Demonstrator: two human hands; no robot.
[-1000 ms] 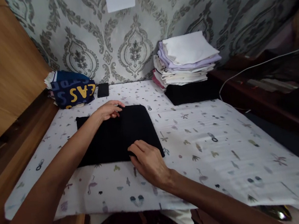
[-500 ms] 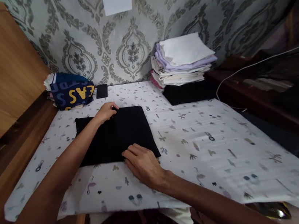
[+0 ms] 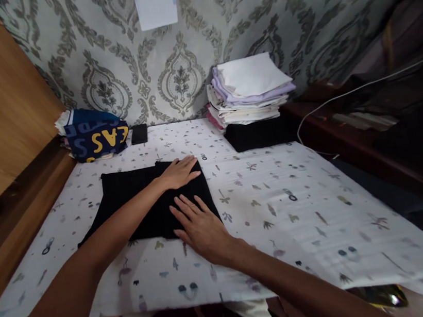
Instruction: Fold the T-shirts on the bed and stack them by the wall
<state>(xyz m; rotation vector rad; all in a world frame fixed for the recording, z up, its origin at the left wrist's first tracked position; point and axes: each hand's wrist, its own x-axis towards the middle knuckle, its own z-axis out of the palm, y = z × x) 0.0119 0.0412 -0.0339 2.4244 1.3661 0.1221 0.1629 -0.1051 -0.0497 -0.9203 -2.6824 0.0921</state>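
Note:
A black folded garment (image 3: 129,187) lies flat on the cloth-covered table (image 3: 284,237), with a thicker folded layer at its right end. My left hand (image 3: 180,173) rests open on the far right part of it, fingers stretched to the right. Nearer to me, my right hand (image 3: 203,229) lies open with spread fingers on the garment's near right part. Both palms face down, and neither hand grips anything. My left forearm crosses over the garment's left half and hides some of it.
At the back right stands a stack of folded white and lilac clothes (image 3: 251,88), beside a black folded cloth (image 3: 261,134). Back left are a navy printed cloth pile (image 3: 97,137) and a dark flat phone-like object (image 3: 139,134). A white cable (image 3: 343,95) runs along the right.
Both hands went from pinching the black garment's edges to lying flat on it. My left hand moved right. A folded layer now shows at the right end, and the garment reaches further left.

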